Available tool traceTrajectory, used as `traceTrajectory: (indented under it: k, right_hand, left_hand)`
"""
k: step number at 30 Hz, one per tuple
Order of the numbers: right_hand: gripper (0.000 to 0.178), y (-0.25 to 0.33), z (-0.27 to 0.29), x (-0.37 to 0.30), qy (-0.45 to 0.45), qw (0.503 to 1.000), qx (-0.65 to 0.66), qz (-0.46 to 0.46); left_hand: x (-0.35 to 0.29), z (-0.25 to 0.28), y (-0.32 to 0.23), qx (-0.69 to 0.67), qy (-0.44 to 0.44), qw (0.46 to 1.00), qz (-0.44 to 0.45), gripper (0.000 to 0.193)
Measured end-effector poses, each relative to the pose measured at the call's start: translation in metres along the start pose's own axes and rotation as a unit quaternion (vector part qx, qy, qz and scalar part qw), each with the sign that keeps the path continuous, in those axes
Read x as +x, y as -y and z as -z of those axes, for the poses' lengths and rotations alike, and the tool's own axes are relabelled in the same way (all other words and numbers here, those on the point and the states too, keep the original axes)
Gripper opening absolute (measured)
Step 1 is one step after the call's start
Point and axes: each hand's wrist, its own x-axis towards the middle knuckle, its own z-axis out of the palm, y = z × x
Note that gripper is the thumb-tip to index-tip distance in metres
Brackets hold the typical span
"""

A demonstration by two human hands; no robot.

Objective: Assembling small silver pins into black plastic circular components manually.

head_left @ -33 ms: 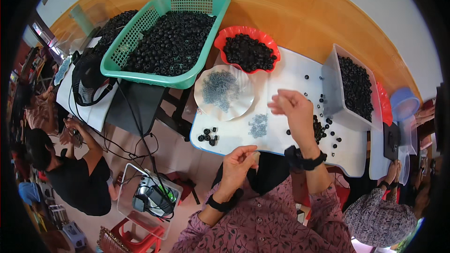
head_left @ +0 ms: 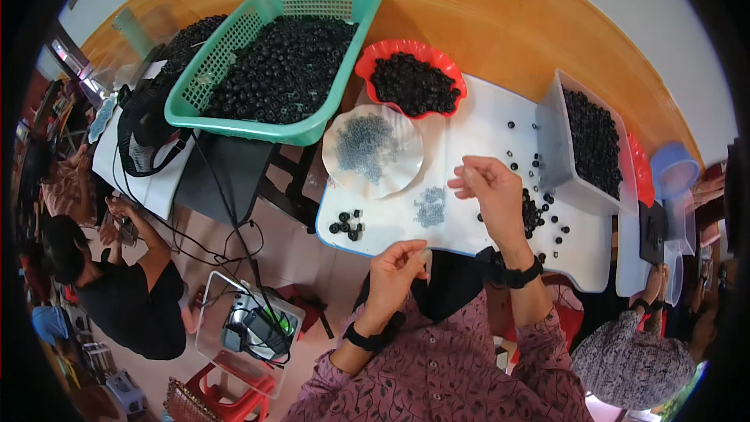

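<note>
My left hand presses finger to thumb; my right hand curls (I can't tell if either pinches anything). Clear bits lie left of the right one, likely for easy reach.

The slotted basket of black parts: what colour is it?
The basket is mint green, shown best in head view.

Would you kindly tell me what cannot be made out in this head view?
- Head view: what the left hand may pinch; too small to identify.
- Head view: anything inside the right hand; its own grip hides it.
- Head view: the bottom of the green plastic basket; round black pieces cover it.
</note>
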Motion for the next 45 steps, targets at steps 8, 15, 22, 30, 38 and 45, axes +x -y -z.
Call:
traceTrajectory:
  k: [8, 15, 22, 30, 38, 45]
  right_hand:
    - [0.009, -0.057, 0.017, -0.063, -0.023, 0.956, -0.271, 0.111]
    - [0.009, -0.07, -0.014, -0.073, -0.01, 0.948, -0.288, 0.132]
    - [0.012, -0.072, -0.026, -0.067, -0.007, 0.911, -0.378, 0.163]
    - [0.014, -0.076, -0.027, -0.067, -0.024, 0.912, -0.377, 0.161]
    - [0.014, -0.069, -0.045, -0.047, 0.009, 0.879, -0.43, 0.206]
    - [0.011, -0.078, -0.05, -0.041, 0.036, 0.858, -0.461, 0.222]
  left_hand:
    - [0.005, 0.001, -0.007, -0.002, -0.045, 0.998, 0.031, 0.02]
    - [0.003, 0.006, -0.007, 0.028, -0.07, 0.997, 0.028, 0.02]
    - [0.004, 0.006, -0.006, 0.029, -0.072, 0.996, 0.038, 0.019]
    - [0.005, 0.007, -0.005, 0.017, -0.063, 0.997, 0.034, 0.019]
    - [0.004, 0.006, -0.004, 0.0, -0.074, 0.997, 0.019, 0.019]
    - [0.003, 0.008, -0.006, -0.012, -0.074, 0.997, 0.028, 0.019]
